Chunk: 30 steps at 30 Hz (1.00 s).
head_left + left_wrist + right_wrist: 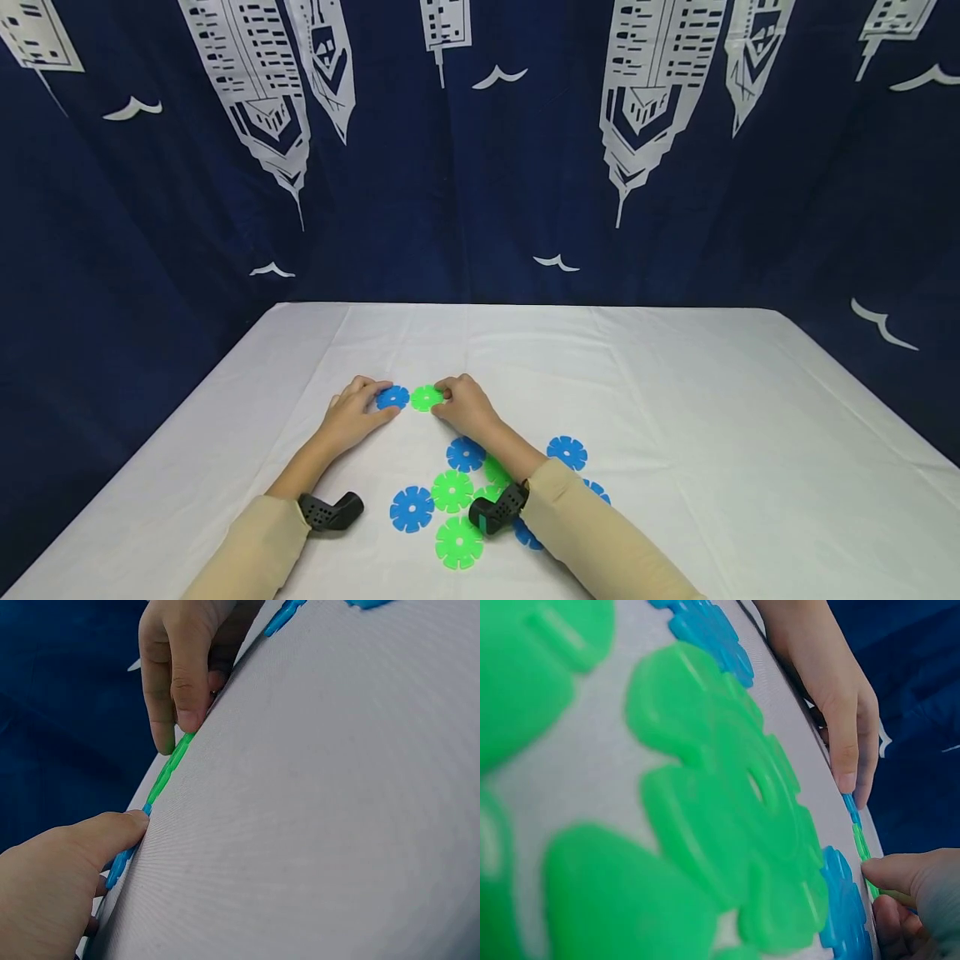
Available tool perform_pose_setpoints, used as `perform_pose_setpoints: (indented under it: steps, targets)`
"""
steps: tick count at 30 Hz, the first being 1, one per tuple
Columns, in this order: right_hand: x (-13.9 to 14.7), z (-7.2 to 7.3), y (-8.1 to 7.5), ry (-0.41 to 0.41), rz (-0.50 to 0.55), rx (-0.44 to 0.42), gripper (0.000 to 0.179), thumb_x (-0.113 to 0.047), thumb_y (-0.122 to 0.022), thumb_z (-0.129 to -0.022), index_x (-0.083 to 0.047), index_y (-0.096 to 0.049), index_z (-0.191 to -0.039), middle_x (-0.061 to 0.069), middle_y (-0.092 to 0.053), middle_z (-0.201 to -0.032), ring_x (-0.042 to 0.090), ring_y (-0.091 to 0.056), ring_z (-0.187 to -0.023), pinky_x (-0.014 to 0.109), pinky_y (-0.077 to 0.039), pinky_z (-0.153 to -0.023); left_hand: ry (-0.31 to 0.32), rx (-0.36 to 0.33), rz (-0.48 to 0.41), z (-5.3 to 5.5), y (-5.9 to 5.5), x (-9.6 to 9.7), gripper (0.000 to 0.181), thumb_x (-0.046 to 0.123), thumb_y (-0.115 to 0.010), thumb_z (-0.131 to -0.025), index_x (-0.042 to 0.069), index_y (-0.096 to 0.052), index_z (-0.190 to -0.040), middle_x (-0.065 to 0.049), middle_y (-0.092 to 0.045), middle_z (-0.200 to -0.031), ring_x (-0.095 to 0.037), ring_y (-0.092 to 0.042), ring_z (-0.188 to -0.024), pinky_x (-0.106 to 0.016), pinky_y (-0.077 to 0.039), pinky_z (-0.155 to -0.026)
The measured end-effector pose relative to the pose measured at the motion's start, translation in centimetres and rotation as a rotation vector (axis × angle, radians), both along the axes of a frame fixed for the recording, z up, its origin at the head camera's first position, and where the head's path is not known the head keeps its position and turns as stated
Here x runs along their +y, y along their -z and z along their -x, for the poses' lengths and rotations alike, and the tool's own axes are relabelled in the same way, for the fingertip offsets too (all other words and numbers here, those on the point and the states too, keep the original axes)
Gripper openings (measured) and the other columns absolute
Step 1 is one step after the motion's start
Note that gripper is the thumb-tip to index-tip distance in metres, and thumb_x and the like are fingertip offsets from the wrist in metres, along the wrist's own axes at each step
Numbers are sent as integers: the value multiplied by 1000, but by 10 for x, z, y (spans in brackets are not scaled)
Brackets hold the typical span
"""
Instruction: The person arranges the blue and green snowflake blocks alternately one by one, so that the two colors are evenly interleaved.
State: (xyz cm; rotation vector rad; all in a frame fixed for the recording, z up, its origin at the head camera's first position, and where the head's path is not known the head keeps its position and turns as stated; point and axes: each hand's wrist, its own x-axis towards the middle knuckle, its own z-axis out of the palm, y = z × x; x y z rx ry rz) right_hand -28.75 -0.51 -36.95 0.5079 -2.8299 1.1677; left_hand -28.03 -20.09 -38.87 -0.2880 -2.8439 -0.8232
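Note:
My left hand (351, 419) holds a blue notched plastic disc (393, 397), thumb at its near edge and fingers at its far edge. Right beside it lies a green notched disc (425, 399), pinched at its right side by the thumb and fingers of my right hand (467, 407). Seen edge-on in the left wrist view, the green disc (168, 774) and the blue disc (118, 868) form one line along the tabletop and look to be in contact. Whether their slots interlock I cannot tell. In the right wrist view my right thumb (892, 871) covers part of the green disc.
Nearer the body lie several loose discs, among them a blue one (412, 509), a green one (459, 542) and another blue one (567, 452). The right forearm (517, 454) passes over part of this group. A white cloth covers the table (712, 400); a dark blue curtain (465, 192) hangs behind it.

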Motion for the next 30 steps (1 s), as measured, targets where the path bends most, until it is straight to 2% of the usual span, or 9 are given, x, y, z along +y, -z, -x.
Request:
perform_pose_setpoints:
  steps: [16, 21, 24, 27, 30]
  targets:
    - [1, -2, -1, -32, 9, -24, 37, -13, -65, -81, 1, -60, -115, 7, -53, -88, 13, -45, -74, 22, -40, -65, -5, -6, -2, -1, 0, 1, 54, 35, -59, -85, 5, -50, -128, -13, -48, -114, -28, -46, -105, -40, -30, -82]
    - [2, -1, -4, -60, -1, -67, 41, -13, -64, -82, 0, -57, -119, 8, -52, -93, 14, -46, -79, 24, -41, -69, -11, -9, -1, -1, 0, 1, 54, 35, -59, -85, 5, -50, -128, -13, -48, -114, -28, -47, -106, -41, -30, -83]
    - [5, -1, -8, -86, -10, -99, 43, -11, -62, -82, -1, -54, -123, 10, -53, -98, 16, -48, -84, 29, -43, -76, -10, -10, -2, -1, -1, 1, 54, 35, -59, -85, 5, -50, -128, -13, -48, -115, -28, -47, -107, -43, -30, -85]
    - [11, -2, -13, -123, -21, -150, 48, -10, -60, -82, -3, -49, -128, 11, -52, -104, 18, -49, -89, 33, -43, -82, -8, -7, -2, 1, -1, 1, 53, 34, -59, -85, 5, -50, -128, -13, -48, -116, -29, -47, -108, -44, -30, -86]
    - [17, -6, -17, -174, -31, -208, 52, -12, -60, -82, -5, -44, -132, 11, -50, -108, 17, -48, -89, 33, -42, -83, -12, -1, 1, 0, -1, 0, 52, 33, -60, -85, 5, -50, -128, -13, -49, -116, -30, -47, -109, -44, -30, -86]
